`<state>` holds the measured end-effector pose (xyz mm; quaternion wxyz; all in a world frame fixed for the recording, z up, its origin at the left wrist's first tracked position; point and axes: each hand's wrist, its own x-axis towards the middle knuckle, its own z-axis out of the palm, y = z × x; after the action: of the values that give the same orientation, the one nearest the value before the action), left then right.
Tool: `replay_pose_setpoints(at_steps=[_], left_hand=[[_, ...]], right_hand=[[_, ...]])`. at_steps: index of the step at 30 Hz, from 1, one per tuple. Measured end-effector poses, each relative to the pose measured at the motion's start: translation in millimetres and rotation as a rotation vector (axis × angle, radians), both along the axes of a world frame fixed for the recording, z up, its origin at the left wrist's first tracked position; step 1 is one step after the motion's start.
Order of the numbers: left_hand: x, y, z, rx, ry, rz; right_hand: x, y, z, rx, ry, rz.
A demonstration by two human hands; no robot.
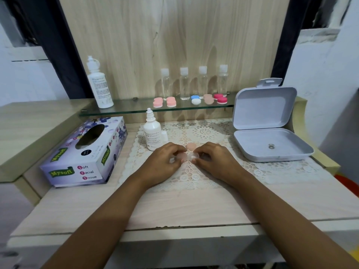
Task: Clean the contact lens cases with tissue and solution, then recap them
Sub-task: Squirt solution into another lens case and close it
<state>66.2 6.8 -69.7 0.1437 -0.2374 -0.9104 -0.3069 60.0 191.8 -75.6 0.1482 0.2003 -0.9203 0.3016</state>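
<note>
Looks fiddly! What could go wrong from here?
1. The small bottle, apparently uncapped, stands close to the left hand; a nudge could tip it and spill.
2. The loose pink cap lies on the lace mat just beyond the fingers and could be knocked away.
3. Both the left and the right hand pinch the tiny lens case, which might slip.

Single head-worn wide-angle view, looking forward and down, close over a wooden table (174, 206), wall shelf (136, 110) beyond
</note>
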Motion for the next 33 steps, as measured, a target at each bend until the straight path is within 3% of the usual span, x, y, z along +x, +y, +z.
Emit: replay_pose_setpoints(at_steps=[8,17,24,33], left_hand=[[-2,4,-4,-0.025,-0.012,0.127],[-3,1,-5,-0.005,-0.036,0.081],[-2,2,-8,0.026,-0.048,0.094],[-2,2,-8,0.025,-0.050,0.102]], right_hand=[[2,0,1,0.001,-0.003,0.002],[3,-1,1,0.003,0.014,0.006],[-2,6,11,-0.216,-0.144,-0.064],[-27,-6,24,-0.033,-0.194,-0.108]])
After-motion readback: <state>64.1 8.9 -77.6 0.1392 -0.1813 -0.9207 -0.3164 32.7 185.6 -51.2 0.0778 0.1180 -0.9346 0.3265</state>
